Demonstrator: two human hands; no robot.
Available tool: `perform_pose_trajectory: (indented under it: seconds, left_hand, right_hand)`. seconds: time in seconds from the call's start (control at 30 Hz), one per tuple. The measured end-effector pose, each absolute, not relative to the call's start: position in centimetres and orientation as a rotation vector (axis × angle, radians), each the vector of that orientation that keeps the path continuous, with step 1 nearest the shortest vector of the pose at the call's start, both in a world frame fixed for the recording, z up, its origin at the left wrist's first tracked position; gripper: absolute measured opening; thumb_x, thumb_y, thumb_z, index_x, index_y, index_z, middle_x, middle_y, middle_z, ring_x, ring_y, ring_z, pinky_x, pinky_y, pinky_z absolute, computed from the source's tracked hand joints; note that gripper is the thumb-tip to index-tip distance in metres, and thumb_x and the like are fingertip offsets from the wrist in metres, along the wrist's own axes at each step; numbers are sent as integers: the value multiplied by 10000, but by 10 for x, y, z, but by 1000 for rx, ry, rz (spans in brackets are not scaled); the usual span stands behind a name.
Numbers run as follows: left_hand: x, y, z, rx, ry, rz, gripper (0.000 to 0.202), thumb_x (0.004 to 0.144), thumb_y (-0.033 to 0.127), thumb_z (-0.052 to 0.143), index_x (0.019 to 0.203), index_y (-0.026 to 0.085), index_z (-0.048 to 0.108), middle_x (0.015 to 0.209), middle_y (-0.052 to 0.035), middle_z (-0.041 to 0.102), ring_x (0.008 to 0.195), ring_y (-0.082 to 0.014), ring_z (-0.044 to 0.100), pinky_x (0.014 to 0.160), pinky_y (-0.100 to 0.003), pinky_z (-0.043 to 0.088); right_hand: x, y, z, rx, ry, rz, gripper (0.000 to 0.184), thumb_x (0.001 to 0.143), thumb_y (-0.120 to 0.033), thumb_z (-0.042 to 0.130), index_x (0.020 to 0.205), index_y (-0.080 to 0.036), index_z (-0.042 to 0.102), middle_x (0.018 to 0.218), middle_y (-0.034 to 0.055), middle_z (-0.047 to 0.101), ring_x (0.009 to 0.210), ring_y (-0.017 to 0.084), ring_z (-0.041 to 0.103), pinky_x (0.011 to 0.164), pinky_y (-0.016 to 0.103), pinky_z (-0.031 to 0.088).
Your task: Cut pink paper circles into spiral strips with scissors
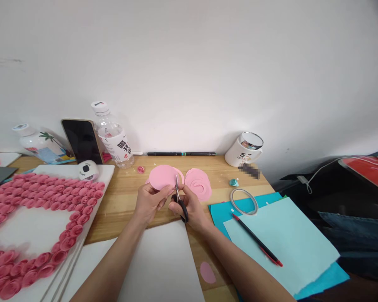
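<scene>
A round pink paper disc [161,177] is pinched at its lower edge by my left hand [150,202]. My right hand [192,207] grips black-handled scissors [184,211], with the blades pointing up at the disc's right edge. Whether the blades are parted is hard to make out. Just right of the blades lies a stack of pink paper cut in spirals [199,184]. A small rolled pink paper rose [140,170] rests left of the disc. Near my right forearm lies a pink paper scrap [207,272].
At left, a white board [31,230] carries rows of pink paper roses. A water bottle [113,138], phone [82,141] and mug [244,150] stand by the wall. On the right are blue paper sheets [290,239], a pen [258,240] and a tape roll [244,201].
</scene>
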State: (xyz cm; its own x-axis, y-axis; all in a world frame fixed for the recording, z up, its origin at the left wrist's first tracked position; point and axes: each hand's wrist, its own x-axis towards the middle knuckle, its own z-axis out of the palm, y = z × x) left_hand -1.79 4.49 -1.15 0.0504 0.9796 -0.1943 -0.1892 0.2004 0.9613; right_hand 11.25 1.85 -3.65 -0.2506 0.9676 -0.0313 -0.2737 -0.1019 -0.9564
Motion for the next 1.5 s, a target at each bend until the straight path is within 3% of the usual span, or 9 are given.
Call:
perform_pose_trajectory:
  seconds: [0.57,1.13,1.4,1.5]
  left_hand:
    - [-18,44,-13,921,1120,1133,290,581,311,744,475,146,529,318,73,385,297,-23,281,346,-195,194]
    - [-15,44,-9,863,1095,1146,340,577,337,745,443,145,498,316,61,394,296,-24,303,320,-178,186]
    - [-18,44,-9,933,1135,1094,325,572,289,736,416,146,489,337,54,419,277,-23,304,303,-183,175]
    - [-18,44,-9,945,1136,1091,293,580,290,728,438,143,518,345,58,422,278,-23,304,304,-183,180]
  right_hand:
    - [110,18,-39,-969,-1145,1521,556,628,-526,754,939,-211,419,542,-93,476,439,57,342,422,183,252]
    - [107,17,-43,-997,-1074,1573,581,592,-408,808,972,-216,414,519,-110,487,424,64,369,416,184,276]
    - [107,17,-33,-883,-1093,1522,602,569,-379,829,982,-232,417,658,-54,556,558,119,499,578,249,393]
    - [108,18,-33,-872,-1101,1517,584,579,-366,828,978,-228,425,655,-56,546,551,110,470,576,242,388]
